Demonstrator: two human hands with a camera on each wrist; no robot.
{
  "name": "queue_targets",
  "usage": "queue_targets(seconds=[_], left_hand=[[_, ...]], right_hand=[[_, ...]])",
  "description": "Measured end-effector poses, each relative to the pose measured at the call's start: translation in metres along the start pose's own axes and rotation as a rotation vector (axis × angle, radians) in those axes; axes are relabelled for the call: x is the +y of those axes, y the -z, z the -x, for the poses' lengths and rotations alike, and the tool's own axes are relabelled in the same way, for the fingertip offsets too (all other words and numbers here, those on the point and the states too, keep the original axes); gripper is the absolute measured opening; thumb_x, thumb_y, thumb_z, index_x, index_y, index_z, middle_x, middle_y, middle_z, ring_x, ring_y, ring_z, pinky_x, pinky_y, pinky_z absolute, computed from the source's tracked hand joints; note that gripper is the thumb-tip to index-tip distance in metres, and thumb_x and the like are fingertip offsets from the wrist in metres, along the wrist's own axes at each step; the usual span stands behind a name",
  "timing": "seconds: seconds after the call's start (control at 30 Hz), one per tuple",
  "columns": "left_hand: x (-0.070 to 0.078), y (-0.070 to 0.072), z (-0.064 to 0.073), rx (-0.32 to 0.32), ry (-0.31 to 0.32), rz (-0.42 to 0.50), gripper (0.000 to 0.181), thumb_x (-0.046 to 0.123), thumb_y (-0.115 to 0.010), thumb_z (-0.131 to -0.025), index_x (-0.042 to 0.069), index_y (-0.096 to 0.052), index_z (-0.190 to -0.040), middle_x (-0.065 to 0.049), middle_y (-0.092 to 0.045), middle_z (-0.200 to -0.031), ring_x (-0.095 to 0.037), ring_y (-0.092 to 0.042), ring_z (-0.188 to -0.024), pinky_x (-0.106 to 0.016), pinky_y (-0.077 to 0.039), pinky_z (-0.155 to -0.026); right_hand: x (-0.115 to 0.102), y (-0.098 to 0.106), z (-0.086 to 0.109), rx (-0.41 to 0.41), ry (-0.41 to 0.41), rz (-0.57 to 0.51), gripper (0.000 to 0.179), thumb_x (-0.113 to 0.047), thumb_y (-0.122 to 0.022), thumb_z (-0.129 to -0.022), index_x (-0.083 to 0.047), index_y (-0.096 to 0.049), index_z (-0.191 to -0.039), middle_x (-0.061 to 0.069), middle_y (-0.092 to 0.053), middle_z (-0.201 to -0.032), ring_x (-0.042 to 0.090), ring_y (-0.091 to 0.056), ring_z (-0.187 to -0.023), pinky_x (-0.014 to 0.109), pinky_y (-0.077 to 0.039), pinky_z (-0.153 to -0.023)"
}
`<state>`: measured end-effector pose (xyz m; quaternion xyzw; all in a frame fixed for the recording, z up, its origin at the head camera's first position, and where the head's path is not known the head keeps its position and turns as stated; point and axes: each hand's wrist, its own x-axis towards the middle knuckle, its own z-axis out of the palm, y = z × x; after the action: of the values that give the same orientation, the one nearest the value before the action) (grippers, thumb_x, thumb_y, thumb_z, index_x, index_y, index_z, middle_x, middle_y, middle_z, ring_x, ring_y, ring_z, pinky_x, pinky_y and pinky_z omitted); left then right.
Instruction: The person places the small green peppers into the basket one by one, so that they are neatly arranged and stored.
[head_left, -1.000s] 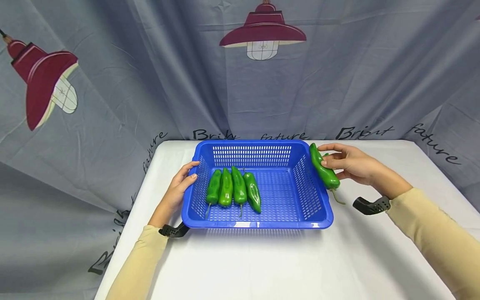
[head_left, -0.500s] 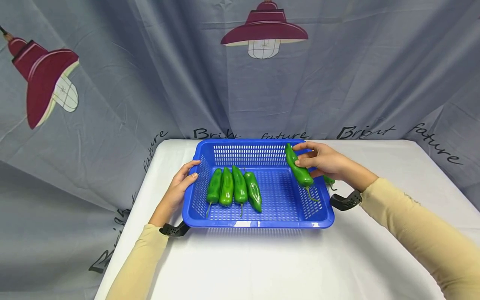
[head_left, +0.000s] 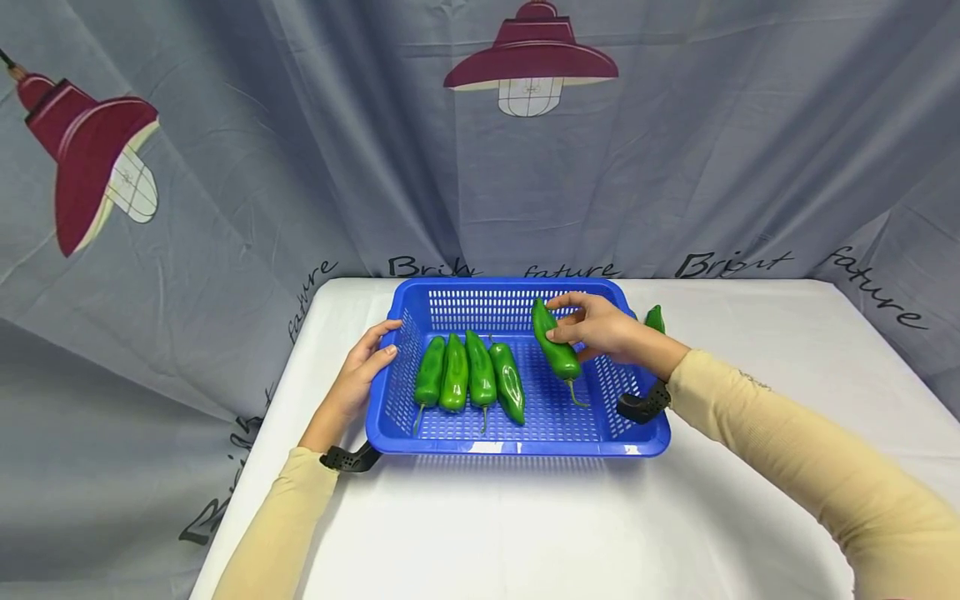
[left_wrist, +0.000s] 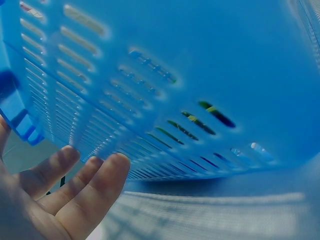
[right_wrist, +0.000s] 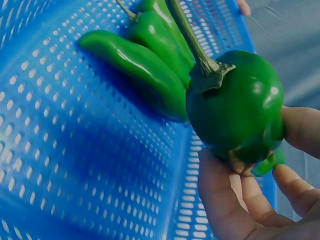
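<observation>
My right hand grips a green chili pepper between thumb and fingers, over the right half of the blue basket. The held pepper tilts, its stem toward the front; in the right wrist view its stem end faces the camera. Inside the basket's left half, several green peppers lie side by side, the rightmost pepper with its tip toward the front. At the basket's left rim my left hand holds on; the left wrist view shows fingertips against the slotted outer wall.
Another green pepper lies on the white table just beyond the basket's right side, partly hidden by the right arm. A grey curtain with printed lamps hangs behind the table and along its left side.
My right hand has carried the pepper leftward from beyond the basket's right rim to over its inside. The left hand and the basket stay put.
</observation>
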<state>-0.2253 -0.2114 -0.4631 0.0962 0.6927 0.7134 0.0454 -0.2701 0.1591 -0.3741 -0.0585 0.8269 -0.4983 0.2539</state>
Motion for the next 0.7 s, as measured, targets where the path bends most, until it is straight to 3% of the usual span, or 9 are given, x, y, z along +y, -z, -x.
queue_targets(seconds=[0.7], left_hand=[[-0.001, 0.002, 0.0, -0.016, -0.008, -0.002, 0.04, 0.01, -0.045, -0.103, 0.019, -0.046, -0.142, -0.022, -0.025, -0.164, -0.045, -0.041, -0.139, -0.027, -0.06, -0.091]], right_hand=[[0.009, -0.035, -0.022, 0.057, -0.057, -0.007, 0.057, -0.004, -0.068, -0.093, -0.005, -0.045, -0.145, 0.01, -0.055, -0.101, 0.019, -0.062, -0.083, 0.049, -0.065, -0.079]])
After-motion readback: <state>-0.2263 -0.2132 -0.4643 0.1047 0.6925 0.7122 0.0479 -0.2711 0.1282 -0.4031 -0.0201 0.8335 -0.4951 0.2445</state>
